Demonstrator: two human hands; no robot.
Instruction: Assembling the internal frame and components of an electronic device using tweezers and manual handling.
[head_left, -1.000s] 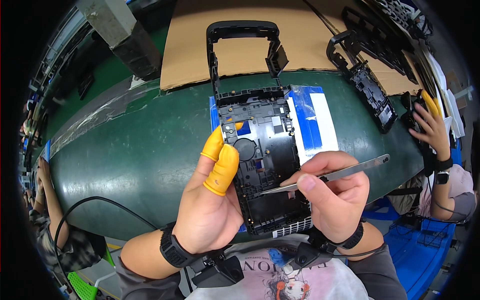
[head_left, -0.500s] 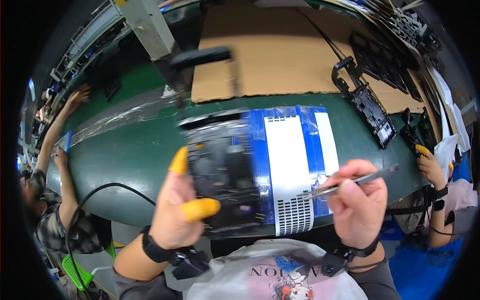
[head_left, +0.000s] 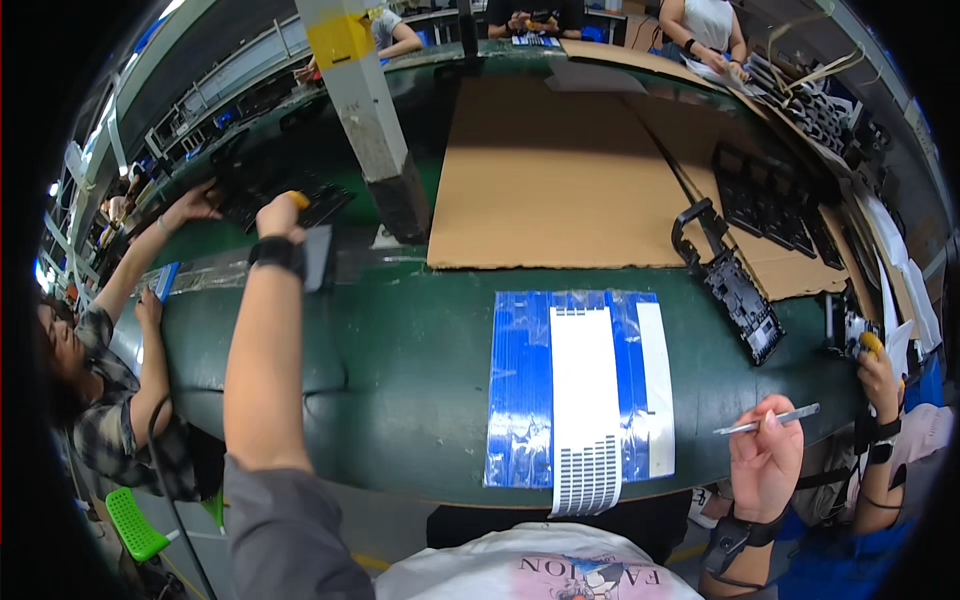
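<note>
My left hand [head_left: 280, 218], with a yellow finger cot, is stretched out to the far left. Its fingers are curled at the edge of a black plastic housing [head_left: 322, 200], and the back of the hand hides most of the grip. My right hand [head_left: 768, 462] pinches a pair of metal tweezers [head_left: 790, 415] above the table's near right edge. Between my arms lies a blue board [head_left: 520, 400]. On it are a white sheet [head_left: 583, 390] with rows of small black stickers at its near end, and a narrower white strip [head_left: 655, 400].
A black housing with a handle [head_left: 738, 295] lies right of the board, near a cardboard sheet [head_left: 540, 210]. More black frames [head_left: 770, 205] rest on the cardboard. A pillar [head_left: 375, 140] rises beyond my left hand. Co-workers sit on both sides; the right one's hand [head_left: 878, 375] holds a black part.
My left hand has carried the black housing from beside the blue board to the far left. My right hand has shifted right and away from the sticker sheet, still with the tweezers.
</note>
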